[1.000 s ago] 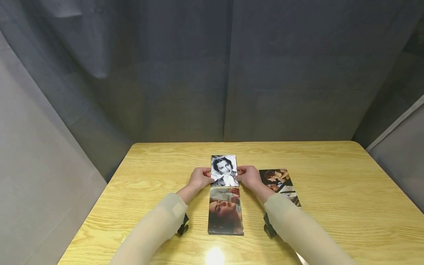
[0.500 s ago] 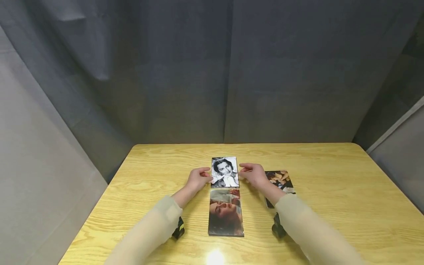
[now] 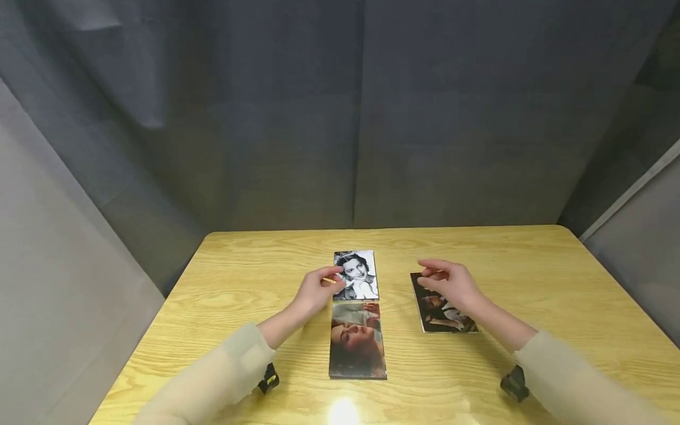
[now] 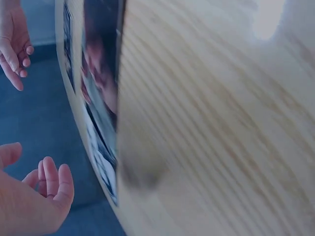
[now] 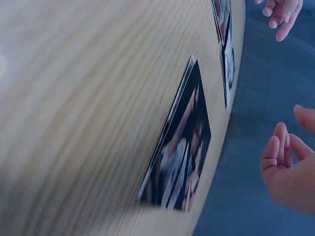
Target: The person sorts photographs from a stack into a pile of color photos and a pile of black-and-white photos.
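Note:
On the wooden table a black-and-white portrait photo card [image 3: 362,277] lies just beyond a colour photo card [image 3: 357,345] of a reclining face, the two nearly edge to edge. My left hand [image 3: 314,290], holding nothing, overlaps the portrait's left side in the head view, thumb and fingers loosely bent and apart. To the right lies a dark stack of photo cards [image 3: 441,311], its layered edge visible in the right wrist view. Over its upper part hovers my right hand [image 3: 454,286], likewise with nothing between its fingers. That hand hides part of the top picture.
The light wood table [image 3: 239,260] has rounded back corners. Behind it hangs a dark grey curtain [image 3: 276,118], with a paler panel [image 3: 64,265] at the left. Dark wrist devices sit under both sleeves; a bright glare [image 3: 343,410] marks the near edge.
Both hands have let go of the black-and-white portrait's sides. The right hand has moved rightward to above the dark stack, while the left has stayed close to the portrait.

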A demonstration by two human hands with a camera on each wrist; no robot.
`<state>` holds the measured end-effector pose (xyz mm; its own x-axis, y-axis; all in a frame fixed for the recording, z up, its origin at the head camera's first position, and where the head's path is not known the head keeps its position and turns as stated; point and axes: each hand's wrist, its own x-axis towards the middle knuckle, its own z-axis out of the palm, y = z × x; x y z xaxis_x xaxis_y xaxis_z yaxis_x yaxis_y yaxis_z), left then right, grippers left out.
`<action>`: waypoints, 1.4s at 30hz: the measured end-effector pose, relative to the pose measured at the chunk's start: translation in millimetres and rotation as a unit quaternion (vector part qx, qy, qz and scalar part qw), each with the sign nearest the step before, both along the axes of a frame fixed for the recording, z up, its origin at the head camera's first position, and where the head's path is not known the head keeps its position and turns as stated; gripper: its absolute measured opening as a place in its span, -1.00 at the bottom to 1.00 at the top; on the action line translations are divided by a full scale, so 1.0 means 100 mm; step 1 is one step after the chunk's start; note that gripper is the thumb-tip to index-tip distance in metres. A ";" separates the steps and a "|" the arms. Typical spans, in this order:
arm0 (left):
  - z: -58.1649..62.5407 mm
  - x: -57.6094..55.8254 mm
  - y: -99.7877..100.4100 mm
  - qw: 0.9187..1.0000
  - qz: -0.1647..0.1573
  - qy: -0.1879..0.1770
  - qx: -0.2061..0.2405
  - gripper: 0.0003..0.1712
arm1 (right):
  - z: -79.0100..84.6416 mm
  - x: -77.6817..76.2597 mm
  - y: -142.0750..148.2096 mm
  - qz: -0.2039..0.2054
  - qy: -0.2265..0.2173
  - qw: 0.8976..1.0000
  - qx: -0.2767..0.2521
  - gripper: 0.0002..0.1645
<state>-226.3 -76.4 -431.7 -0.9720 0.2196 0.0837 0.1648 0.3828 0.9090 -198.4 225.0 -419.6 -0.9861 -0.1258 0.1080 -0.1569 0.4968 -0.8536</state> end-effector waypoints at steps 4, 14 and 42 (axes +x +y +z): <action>0.10 0.13 0.09 0.999 -0.030 0.007 0.006 -0.57 | 0.07 0.19 0.19 0.004 0.016 0.999 0.033 -0.42; 0.01 0.35 0.60 0.995 -0.099 -0.016 0.026 -0.51 | -0.06 0.49 0.64 -0.016 0.011 0.994 0.104 -0.32; -0.37 0.22 1.29 0.981 -0.133 -0.048 -0.136 -0.42 | -0.51 0.32 0.87 0.002 -0.010 0.986 0.168 -0.38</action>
<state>-204.5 52.2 -468.7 -0.8782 0.4672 -0.1029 0.2092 0.5685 0.7956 -166.2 312.1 -471.0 -0.9871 -0.1553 0.0394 -0.1439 0.7514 -0.6439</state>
